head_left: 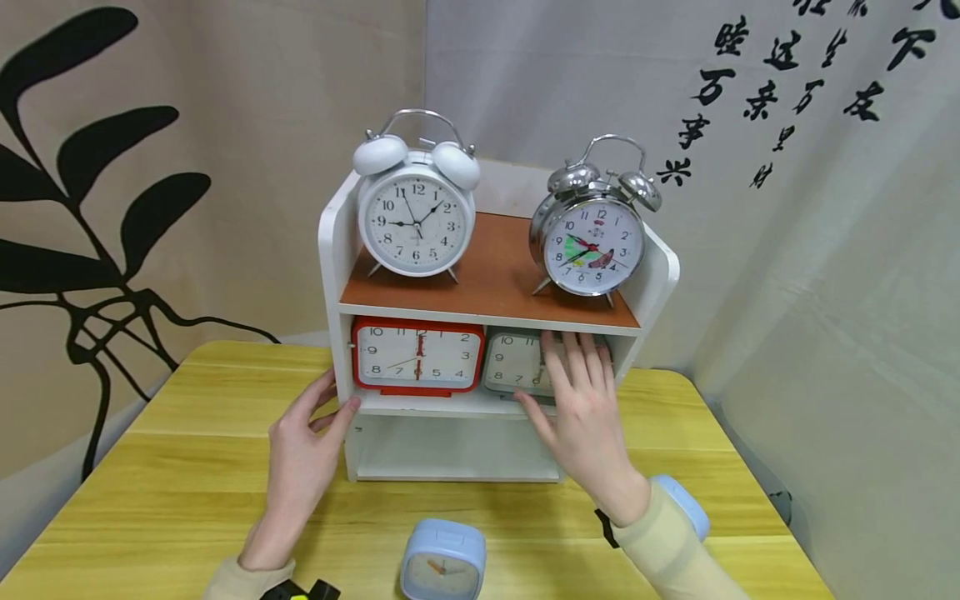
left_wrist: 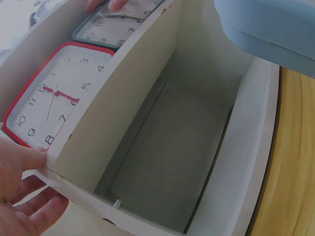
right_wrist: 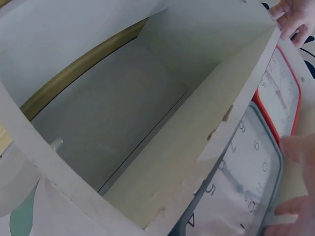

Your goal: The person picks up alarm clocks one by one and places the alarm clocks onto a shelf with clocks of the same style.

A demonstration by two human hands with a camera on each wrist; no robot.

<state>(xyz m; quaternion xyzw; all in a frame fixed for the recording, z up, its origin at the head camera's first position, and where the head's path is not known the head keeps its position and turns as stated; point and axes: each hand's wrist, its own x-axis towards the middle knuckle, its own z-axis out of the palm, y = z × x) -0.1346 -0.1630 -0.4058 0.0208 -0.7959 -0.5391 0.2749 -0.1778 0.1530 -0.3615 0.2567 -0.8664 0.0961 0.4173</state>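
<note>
My left hand (head_left: 303, 442) holds the left side of a small white shelf (head_left: 457, 450), thumb at the front edge and fingers against the outside. Beside that thumb, a red-framed rectangular clock (head_left: 390, 354) stands in the middle compartment. To its right is a grey-green rectangular clock (head_left: 504, 362), partly hidden by my right hand (head_left: 588, 421). The right hand's fingers are extended over this clock's face, thumb near its lower edge. In the right wrist view, the grey-green clock (right_wrist: 241, 172) sits right next to the red clock (right_wrist: 280, 93).
A white twin-bell alarm clock (head_left: 416, 221) and a silver twin-bell alarm clock (head_left: 594, 246) stand on the brown upper level. One small blue clock (head_left: 442, 558) is in front on the wooden table (head_left: 195, 467); another blue object (head_left: 684, 504) lies behind the right forearm.
</note>
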